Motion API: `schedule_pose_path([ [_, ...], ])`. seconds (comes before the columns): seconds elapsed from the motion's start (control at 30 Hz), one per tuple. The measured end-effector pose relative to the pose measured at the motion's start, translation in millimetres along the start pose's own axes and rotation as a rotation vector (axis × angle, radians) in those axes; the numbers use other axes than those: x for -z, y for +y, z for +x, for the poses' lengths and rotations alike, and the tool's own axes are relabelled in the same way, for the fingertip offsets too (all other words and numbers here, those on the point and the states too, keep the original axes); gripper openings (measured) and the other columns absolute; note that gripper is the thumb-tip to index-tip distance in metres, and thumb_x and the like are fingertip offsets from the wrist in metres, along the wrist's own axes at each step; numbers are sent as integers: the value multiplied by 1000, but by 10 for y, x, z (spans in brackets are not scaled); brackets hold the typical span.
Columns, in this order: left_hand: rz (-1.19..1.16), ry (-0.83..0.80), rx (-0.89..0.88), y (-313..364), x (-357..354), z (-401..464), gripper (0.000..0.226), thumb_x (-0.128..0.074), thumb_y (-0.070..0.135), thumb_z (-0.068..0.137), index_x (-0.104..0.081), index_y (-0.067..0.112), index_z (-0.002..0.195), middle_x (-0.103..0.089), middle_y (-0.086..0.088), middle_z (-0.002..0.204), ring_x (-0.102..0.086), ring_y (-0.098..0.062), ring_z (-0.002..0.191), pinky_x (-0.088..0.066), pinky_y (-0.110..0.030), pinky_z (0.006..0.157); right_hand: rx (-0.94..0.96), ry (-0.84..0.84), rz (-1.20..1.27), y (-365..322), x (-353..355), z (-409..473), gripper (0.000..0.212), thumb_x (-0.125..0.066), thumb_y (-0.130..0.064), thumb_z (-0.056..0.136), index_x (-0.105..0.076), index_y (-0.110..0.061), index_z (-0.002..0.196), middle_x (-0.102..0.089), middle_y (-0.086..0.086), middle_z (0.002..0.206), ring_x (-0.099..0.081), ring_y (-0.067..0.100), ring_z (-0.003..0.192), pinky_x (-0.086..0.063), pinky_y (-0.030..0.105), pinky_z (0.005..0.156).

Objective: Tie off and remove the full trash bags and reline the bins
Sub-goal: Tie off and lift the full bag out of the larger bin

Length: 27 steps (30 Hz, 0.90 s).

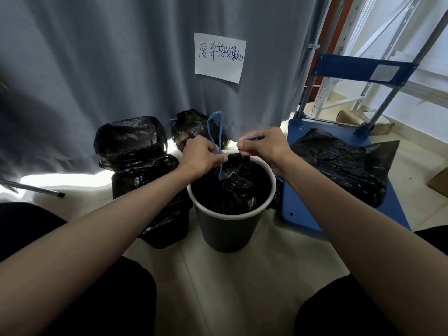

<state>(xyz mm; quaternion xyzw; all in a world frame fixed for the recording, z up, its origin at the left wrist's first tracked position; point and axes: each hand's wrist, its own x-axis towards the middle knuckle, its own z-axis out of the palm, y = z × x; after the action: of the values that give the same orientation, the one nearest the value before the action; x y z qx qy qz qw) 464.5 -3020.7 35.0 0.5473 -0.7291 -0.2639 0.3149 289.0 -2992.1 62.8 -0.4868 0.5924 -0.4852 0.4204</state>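
A round dark bin with a white rim (225, 229) stands on the floor in front of me. Inside it sits a black trash bag (232, 190), its neck gathered by a blue drawstring (214, 132). My left hand (201, 156) grips one loop of the drawstring, which rises above my fist. My right hand (264, 146) pinches the other blue loop just right of the bag's neck. Both hands hover over the bin's far rim. To the left stands a second bin lined with a black bag (135, 146).
A tied black bag (191, 127) lies behind the bins against a grey curtain (121, 69) bearing a paper sign (219, 58). A blue hand trolley (315, 190) on the right carries a loose black bag (344, 166). A metal rod (36, 189) lies at left.
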Motion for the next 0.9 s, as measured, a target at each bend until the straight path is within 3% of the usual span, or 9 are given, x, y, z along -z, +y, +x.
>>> schedule_pose_path([
  [0.1,-20,13,-4,63,25,20,14,-82,17,72,-76,4,69,-75,0,79,-68,-13,67,-58,-37,75,-13,33,25,56,-16,44,17,-79,3,73,-74,-12,68,-68,11,70,-62,24,70,-56,43,87],
  [0.2,-35,11,0,104,88,42,11,-82,16,72,-77,7,72,-73,0,70,-69,-14,64,-59,-35,74,7,62,-7,86,-41,83,15,-80,-3,72,-75,-17,69,-71,13,79,-64,29,78,-54,45,89],
  [0.27,-46,-9,3,120,145,70,8,-81,14,73,-77,7,74,-73,-4,66,-71,-17,62,-60,-32,71,5,54,28,109,-59,116,14,-77,-1,75,-73,-14,72,-70,13,79,-71,33,82,-58,38,81],
  [0.37,-99,-33,29,148,245,109,5,-81,6,72,-77,4,74,-72,-5,64,-71,-17,57,-59,-24,63,-38,20,106,128,-119,139,14,-74,3,77,-68,-10,79,-67,11,75,-72,28,63,-54,23,58],
  [0.5,-112,-54,23,207,334,140,8,-77,1,71,-74,4,65,-74,-12,72,-72,-24,61,-61,-25,64,-113,24,103,157,-219,158,26,-79,6,71,-63,-7,87,-67,13,72,-67,22,53,-56,25,56],
  [0.63,-123,-95,29,311,349,159,6,-77,4,71,-74,-1,71,-73,-16,70,-73,-26,65,-62,-29,69,-148,-7,87,196,-313,176,35,-80,7,70,-52,-11,81,-66,13,68,-66,20,49,-55,24,49],
  [0.7,-141,-115,12,378,341,168,7,-79,4,70,-74,-1,72,-72,-15,64,-71,-18,60,-61,-26,66,-144,-20,64,227,-357,200,33,-78,9,70,-53,-9,82,-65,14,67,-65,20,49,-58,28,52],
  [0.8,-129,-105,-4,444,324,198,10,-79,6,69,-74,-1,72,-72,-13,64,-68,-13,57,-62,-30,70,-100,-69,-39,258,-381,236,16,-72,12,75,-66,4,88,-69,15,74,-67,23,59,-62,36,69],
  [0.9,-112,-83,-4,464,312,238,13,-75,7,69,-71,-5,74,-73,-15,70,-73,-25,68,-61,-40,75,-49,-144,-123,259,-363,240,14,-71,10,76,-74,1,87,-73,13,79,-68,22,68,-61,31,73],
])
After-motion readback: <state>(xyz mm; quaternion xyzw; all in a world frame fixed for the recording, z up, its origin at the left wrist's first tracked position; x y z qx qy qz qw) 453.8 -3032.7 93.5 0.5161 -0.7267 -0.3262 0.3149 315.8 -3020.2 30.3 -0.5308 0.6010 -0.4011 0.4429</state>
